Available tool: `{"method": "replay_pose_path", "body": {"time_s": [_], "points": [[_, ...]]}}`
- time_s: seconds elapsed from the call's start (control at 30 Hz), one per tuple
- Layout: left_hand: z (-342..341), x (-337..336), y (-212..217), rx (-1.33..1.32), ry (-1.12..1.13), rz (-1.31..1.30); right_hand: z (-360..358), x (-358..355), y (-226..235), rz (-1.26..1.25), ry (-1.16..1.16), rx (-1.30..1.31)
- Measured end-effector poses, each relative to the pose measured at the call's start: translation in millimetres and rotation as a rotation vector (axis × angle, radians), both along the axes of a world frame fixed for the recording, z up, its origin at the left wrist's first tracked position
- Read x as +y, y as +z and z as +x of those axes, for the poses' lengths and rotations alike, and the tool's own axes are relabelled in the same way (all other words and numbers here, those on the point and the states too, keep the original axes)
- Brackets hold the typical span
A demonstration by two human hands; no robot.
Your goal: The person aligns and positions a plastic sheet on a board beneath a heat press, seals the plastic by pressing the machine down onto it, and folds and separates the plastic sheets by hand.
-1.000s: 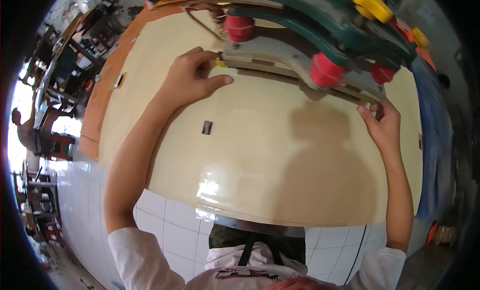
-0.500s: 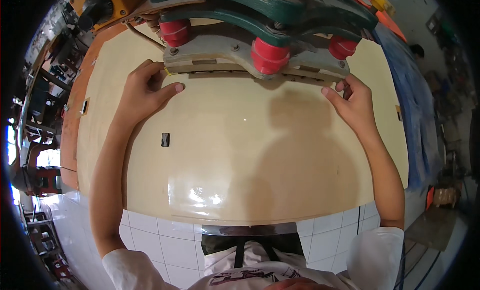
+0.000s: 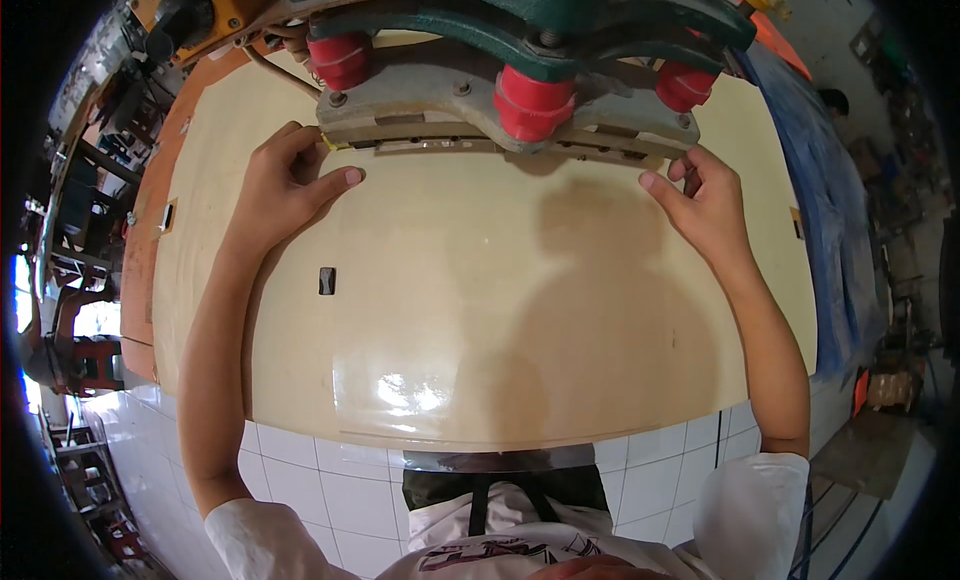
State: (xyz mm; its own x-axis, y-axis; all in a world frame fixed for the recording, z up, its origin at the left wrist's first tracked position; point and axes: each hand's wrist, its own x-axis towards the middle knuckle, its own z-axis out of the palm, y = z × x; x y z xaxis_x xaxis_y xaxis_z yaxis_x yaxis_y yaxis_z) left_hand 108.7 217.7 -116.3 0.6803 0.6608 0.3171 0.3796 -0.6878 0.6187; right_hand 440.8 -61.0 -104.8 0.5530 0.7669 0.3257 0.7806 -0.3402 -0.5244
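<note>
My left hand [image 3: 290, 180] lies at the left end of a long narrow metal bar under the press head [image 3: 420, 100]. Its thumb rests on a clear plastic sheet [image 3: 400, 330], apart from the bent index finger beside the bar's end. At the bar's right end is my right hand [image 3: 705, 195], thumb on the surface and fingers curled, with a gap between them. I see nothing gripped in either hand; some fingertips are hidden. The shiny sheet covers the cream tabletop [image 3: 220, 330] and reaches past its front edge. A small black block [image 3: 327, 281] sits near my left forearm.
Dark green arms [image 3: 430, 30] with red knobs [image 3: 535, 105] carry the press head. An orange box with a black dial [image 3: 190, 20] stands at the far left. Blue sheeting [image 3: 820, 210] drapes along the right side. White tiled floor [image 3: 350, 490] shows in front.
The press head has risen slightly and shifted a little left in the picture, showing more of the strip beneath its bar. Both hands keep almost the same place and pose.
</note>
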Motion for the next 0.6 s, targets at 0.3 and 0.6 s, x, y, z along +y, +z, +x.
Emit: {"method": "replay_pose_path", "body": {"time_s": [0.3, 0.6], "points": [[-0.9, 2.0, -3.4, -0.050, -0.021, -0.035, -1.3, 1.6, 0.1, -0.015, -0.024, 0.018], [-4.9, 0.9, 2.2, -0.012, -0.015, 0.010, -1.7, 2.8, -1.6, 0.016, 0.002, 0.033]]}}
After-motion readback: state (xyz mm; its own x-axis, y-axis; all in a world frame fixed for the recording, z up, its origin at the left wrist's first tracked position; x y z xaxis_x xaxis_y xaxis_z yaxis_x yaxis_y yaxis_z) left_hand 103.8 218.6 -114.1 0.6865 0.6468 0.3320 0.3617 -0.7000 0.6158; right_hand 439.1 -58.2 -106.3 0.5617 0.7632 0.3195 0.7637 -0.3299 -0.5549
